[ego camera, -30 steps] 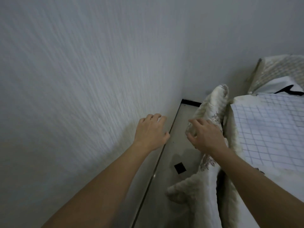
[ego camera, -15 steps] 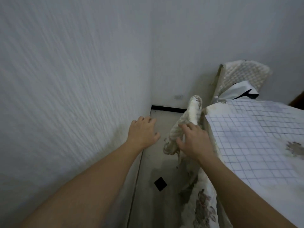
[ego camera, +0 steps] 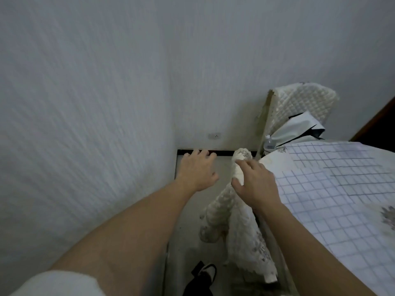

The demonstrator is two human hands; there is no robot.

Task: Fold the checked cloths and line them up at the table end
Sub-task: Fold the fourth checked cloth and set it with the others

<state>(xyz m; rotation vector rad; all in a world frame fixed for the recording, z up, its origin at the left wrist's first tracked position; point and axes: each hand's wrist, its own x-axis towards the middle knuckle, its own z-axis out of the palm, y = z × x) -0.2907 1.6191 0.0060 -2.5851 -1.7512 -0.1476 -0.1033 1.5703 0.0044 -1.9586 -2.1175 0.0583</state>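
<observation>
A white cloth with a blue checked grid (ego camera: 333, 189) lies spread flat on the table at the right. A cream lace table cover (ego camera: 239, 223) hangs bunched off the table's left edge. My right hand (ego camera: 254, 184) curls round the raised top of that bunched lace, thumb on its left side. My left hand (ego camera: 197, 170) hovers over the floor gap by the wall, fingers relaxed, holding nothing.
A white textured wall (ego camera: 85, 124) runs close on the left, leaving a narrow floor strip (ego camera: 188, 231). A quilted cream chair back (ego camera: 299, 103) with a white bag (ego camera: 297, 131) and a water bottle (ego camera: 268, 144) stands behind the table. A dark shoe (ego camera: 203, 278) is below.
The view has swung right and down, showing more of the checked cloth. My right hand has stayed on the bunched lace cover, lifting its top higher. My left hand has stayed free.
</observation>
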